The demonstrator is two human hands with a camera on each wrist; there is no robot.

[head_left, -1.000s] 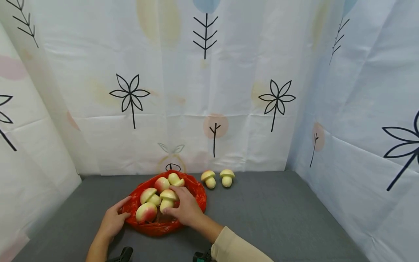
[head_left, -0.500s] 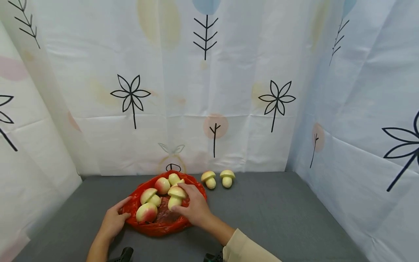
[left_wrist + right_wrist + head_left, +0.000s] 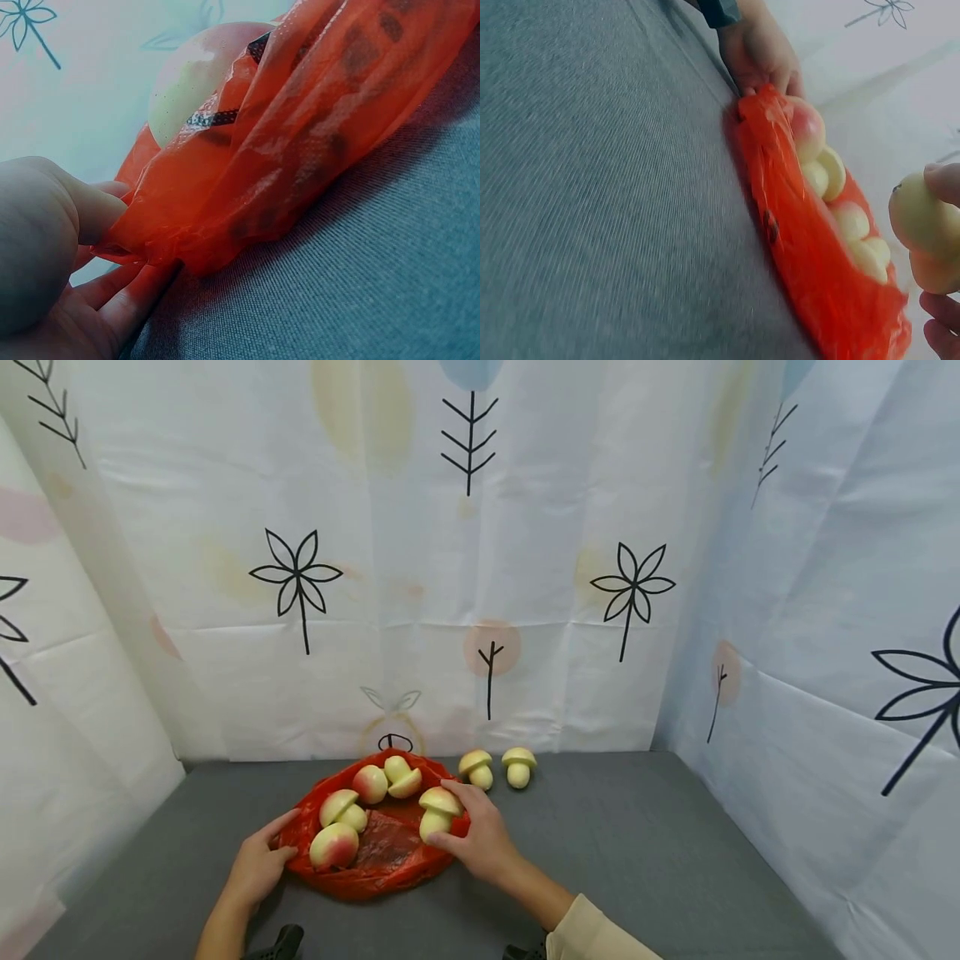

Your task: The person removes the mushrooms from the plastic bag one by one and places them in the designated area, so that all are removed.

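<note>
A red plastic bag lies spread open on the table, its rim rolled into a low wall. My left hand pinches the bag's left edge between thumb and fingers, as the left wrist view also shows. With my right hand I grip a pale yellow toy mushroom, held above the bag's right side, cap up. Inside the bag are a pink-tinged mushroom, another mushroom lying tipped, and two rounded yellow-and-pink pieces whose undersides are hidden.
Two more toy mushrooms stand on the grey table behind the bag's right side, near the back edge. White printed cloth hangs behind and along both sides.
My right hand has moved right with the mushroom, from the bag's middle to over its right side, uncovering the bag's bottom. The left hand has stayed on the rim.
</note>
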